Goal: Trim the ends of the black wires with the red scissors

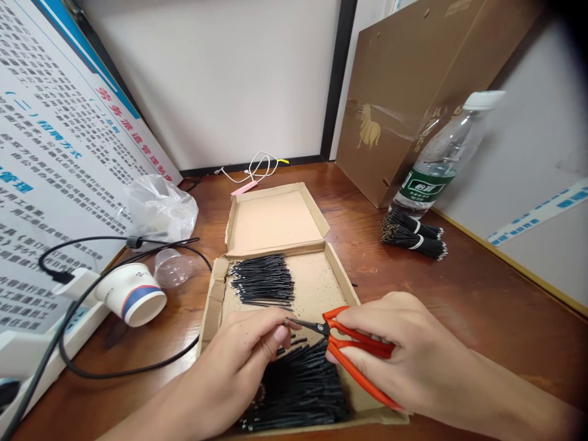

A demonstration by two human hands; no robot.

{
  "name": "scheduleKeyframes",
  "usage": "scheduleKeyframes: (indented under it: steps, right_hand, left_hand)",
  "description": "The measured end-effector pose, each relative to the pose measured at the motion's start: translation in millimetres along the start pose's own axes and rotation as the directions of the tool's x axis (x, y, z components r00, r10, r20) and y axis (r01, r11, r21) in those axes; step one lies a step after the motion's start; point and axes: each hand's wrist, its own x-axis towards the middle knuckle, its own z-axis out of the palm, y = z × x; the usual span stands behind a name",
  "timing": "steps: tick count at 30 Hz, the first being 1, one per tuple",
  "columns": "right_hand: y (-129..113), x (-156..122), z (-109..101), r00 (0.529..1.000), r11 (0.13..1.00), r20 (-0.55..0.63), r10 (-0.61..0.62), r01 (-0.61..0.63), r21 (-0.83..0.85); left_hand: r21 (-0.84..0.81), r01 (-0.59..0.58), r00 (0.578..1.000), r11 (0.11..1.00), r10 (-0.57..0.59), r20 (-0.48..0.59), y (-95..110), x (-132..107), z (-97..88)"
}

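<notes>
My right hand is closed around red-handled scissors, and their dark blades point left at the tip of my left forefinger. My left hand pinches a short black wire between thumb and forefinger; most of it is hidden, and a small end shows by the blade tips. Below both hands, a large pile of short black wires lies in the near part of an open cardboard box. Farther back in the same box, a neater row of black wires has silvery ends facing left.
Two banded black wire bundles lie by a water bottle on the right. At the left are a paper cup, clear plastic cup, plastic bag and black cable. A white cord lies behind the box.
</notes>
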Motion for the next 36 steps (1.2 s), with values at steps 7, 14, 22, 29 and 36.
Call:
scheduleKeyframes:
  steps: [7, 14, 22, 29, 36]
  right_hand:
    - [-2.2, 0.1, -3.0, 0.997, 0.999, 0.059, 0.043, -0.041, -0.024]
    - [0.7, 2.5, -1.3, 1.0, 1.0, 0.012, -0.026, 0.025, 0.004]
    - [-0.8, 2.1, -2.1, 0.997, 0.999, 0.064, 0.041, -0.04, -0.004]
    - [2.8, 2.2, -1.9, 0.999, 1.0, -0.036, 0.007, -0.007, -0.009]
    - [6.0, 0.6, -1.6, 0.997, 0.999, -0.075, -0.001, -0.002, -0.038]
  left_hand:
    - [-0.03, 0.004, 1.0, 1.0, -0.004, -0.002, -3.3, -1.4, 1.4]
    - [-0.025, 0.005, 1.0, 1.0, -0.005, -0.02, -3.4, -0.7, 1.9]
    - [0.003, -0.026, 0.999, 1.0, 0.026, -0.036, -2.8, -2.1, 2.1]
    - [-0.045, -0.04, 0.997, 0.998, 0.037, -0.067, -5.3, -2.0, 3.5]
    - [-0.218, -0.098, 0.981, 0.971, 0.057, -0.186, -14.2, -1.2, 8.7]
